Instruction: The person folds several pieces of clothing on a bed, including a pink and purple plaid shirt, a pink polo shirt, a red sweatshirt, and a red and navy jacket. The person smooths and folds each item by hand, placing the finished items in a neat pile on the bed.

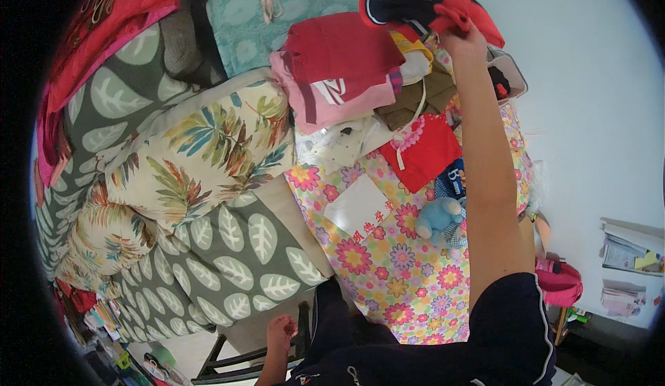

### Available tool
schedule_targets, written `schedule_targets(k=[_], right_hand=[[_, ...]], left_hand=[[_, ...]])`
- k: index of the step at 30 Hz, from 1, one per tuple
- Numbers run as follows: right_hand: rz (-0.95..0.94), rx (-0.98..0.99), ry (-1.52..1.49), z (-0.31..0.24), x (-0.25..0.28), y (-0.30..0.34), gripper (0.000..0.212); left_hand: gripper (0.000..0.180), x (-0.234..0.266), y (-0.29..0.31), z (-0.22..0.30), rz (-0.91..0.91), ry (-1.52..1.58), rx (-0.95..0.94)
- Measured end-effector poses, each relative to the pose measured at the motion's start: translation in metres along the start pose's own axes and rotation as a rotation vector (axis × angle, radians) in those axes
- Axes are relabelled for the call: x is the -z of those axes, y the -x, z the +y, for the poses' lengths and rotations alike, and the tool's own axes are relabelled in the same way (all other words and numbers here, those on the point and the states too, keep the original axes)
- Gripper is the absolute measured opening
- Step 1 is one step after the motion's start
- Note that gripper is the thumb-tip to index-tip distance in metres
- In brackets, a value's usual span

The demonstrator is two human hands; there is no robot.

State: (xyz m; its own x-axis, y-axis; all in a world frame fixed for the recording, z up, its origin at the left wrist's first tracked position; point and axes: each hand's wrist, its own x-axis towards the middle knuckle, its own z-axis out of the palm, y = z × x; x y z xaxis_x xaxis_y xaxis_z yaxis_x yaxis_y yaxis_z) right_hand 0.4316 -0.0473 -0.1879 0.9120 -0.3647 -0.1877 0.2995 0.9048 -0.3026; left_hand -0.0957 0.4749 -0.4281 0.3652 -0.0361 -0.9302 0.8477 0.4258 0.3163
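Observation:
My right arm reaches far forward to the upper right. My right hand (465, 43) is closed on a red and navy garment (443, 8) with white-edged trim, holding it up above the bed; its exact kind I cannot make out. At the lower left, beside a dark chair (235, 362), my left hand (280, 330) hangs low with its fingers curled in and nothing visible in them. Left of the raised garment lies a stack of folded clothes, dark red (339, 46) over pink (346, 102). A red cloth piece (422, 154) with pink trim lies nearer me.
A flower-print cover (395, 282) bears a white paper or bag (360, 206) and a light blue plush toy (436, 220). Leaf-print pillows (208, 143) and bedding (228, 261) fill the left. A white wall (589, 123) bounds the right, with a pink bag (561, 285) below.

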Motion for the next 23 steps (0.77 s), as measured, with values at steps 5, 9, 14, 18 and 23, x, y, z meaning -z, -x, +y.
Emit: schedule_targets(k=[5,9,14,18,23], right_hand=[[-0.102,-0.065,0.027,0.072,-0.011,-0.017,0.030],[0.143,-0.171,0.166,0.144,0.048,-0.038,0.031],[0.467,-0.310,0.560,0.179,0.129,-0.041,0.035],[0.401,-0.341,0.588,0.170,0.133,-0.054,0.027],[0.245,-0.472,0.753,0.144,0.105,-0.007,0.063]], left_hand=[[0.016,-0.005,0.003,-0.010,-0.015,0.062,0.029],[0.016,-0.013,-0.004,-0.013,-0.015,0.096,0.046],[0.016,-0.032,-0.012,-0.005,-0.056,0.108,0.040],[0.017,-0.032,-0.015,0.002,-0.056,0.070,0.032],[0.017,-0.042,-0.020,0.017,0.004,-0.058,0.075]])
